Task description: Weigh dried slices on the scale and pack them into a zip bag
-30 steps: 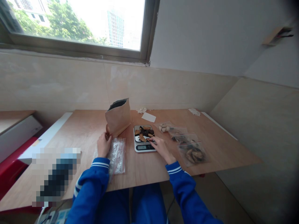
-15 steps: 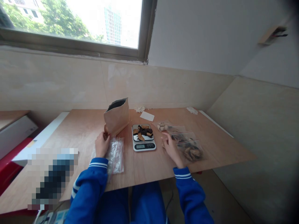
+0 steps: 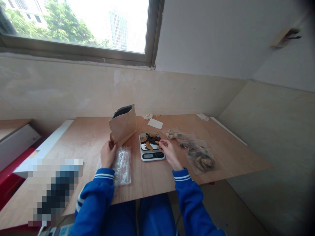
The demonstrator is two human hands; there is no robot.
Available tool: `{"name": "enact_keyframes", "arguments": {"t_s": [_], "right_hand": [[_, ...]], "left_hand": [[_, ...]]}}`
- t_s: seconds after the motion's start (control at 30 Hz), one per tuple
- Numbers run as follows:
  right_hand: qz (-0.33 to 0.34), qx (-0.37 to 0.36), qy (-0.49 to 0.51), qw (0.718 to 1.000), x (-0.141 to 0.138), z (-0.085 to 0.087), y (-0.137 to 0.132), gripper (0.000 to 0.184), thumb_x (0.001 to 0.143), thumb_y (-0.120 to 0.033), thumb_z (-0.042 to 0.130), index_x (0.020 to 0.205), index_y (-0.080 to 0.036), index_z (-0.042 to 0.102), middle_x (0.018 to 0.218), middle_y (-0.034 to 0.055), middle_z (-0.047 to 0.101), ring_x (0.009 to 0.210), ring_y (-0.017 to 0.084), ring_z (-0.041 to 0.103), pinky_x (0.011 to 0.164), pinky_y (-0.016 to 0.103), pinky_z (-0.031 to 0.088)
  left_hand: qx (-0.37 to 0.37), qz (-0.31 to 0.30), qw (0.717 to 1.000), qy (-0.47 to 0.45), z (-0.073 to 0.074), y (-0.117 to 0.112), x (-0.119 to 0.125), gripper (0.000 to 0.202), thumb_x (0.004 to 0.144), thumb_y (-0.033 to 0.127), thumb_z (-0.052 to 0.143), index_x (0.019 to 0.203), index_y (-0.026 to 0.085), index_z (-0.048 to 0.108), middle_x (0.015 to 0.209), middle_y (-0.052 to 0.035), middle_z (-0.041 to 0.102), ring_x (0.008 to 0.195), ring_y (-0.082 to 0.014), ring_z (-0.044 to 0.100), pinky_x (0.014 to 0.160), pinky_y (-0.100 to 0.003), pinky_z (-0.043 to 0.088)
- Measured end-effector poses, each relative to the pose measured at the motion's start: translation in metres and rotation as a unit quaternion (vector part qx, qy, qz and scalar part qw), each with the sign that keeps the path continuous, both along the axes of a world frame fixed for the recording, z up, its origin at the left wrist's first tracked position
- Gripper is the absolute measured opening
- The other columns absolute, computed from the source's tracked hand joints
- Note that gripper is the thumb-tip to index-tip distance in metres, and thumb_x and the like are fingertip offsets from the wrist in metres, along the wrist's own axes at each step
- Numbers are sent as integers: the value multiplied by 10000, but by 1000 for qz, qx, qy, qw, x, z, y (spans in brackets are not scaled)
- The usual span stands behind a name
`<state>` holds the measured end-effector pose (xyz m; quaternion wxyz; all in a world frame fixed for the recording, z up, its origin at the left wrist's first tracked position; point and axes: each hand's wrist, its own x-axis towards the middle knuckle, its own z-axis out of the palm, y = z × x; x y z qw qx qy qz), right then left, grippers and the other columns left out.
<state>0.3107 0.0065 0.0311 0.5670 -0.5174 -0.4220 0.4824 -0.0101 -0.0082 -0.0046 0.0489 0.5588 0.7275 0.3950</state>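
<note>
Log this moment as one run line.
left hand: at kraft paper bag | right hand: at digital scale | load: dried pieces

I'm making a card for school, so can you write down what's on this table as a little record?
left hand: by the low corner of the paper bag
right hand: beside the scale, not gripping anything clear
on scale: brown and dark pieces
under left wrist side: clear plastic bag
right of scale: zip bags holding pieces
table: light wood
behind: window
</note>
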Motion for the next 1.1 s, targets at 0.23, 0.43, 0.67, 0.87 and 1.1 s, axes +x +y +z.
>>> {"name": "enact_keyframes", "arguments": {"t_s": [0.23, 0.43, 0.67, 0.87, 1.1], "right_hand": [[-4, 84, -64, 994, -7, -5, -4, 359, 644, -415, 745, 893, -200, 603, 1025, 93, 672, 936, 217, 638, 881, 406, 527], [-14, 129, -188, 973, -15, -7, -10, 184, 741, -313, 659, 866, -200, 586, 996, 94, 622, 880, 220, 609, 853, 421, 525], [-83, 201, -323, 921, -1, 0, -28, 160, 877, -296, 489, 941, -210, 608, 981, 99, 591, 976, 245, 547, 918, 435, 458], [-182, 166, -260, 933, 25, -12, -54, 306, 890, -364, 486, 1137, -191, 541, 978, 98, 610, 839, 212, 582, 752, 351, 480], [-181, 163, -289, 926, 40, -24, -80, 218, 886, -358, 487, 977, -203, 609, 950, 100, 649, 812, 218, 570, 769, 362, 464]], "left_hand": [[-8, 3, 1000, -1, -1, 1, -1, 345, 832, 447, 462, 1001, 175, 590, 939, -107, 673, 847, -258, 620, 737, -346, 452], [-9, 1, 1000, -8, 1, 0, 0, 328, 834, 445, 464, 990, 182, 581, 925, -101, 666, 852, -259, 619, 747, -352, 465], [13, 8, 1000, -13, 6, -2, 4, 355, 824, 372, 495, 1101, 159, 556, 1087, -150, 649, 1033, -304, 620, 882, -414, 477], [124, 79, 989, -35, 22, -12, 11, 359, 833, 286, 469, 1166, 160, 510, 1144, -129, 607, 1038, -258, 613, 894, -395, 487], [205, 100, 974, -2, 30, -23, 13, 193, 865, 257, 397, 934, 164, 551, 906, -95, 597, 829, -210, 575, 815, -362, 477]]}}
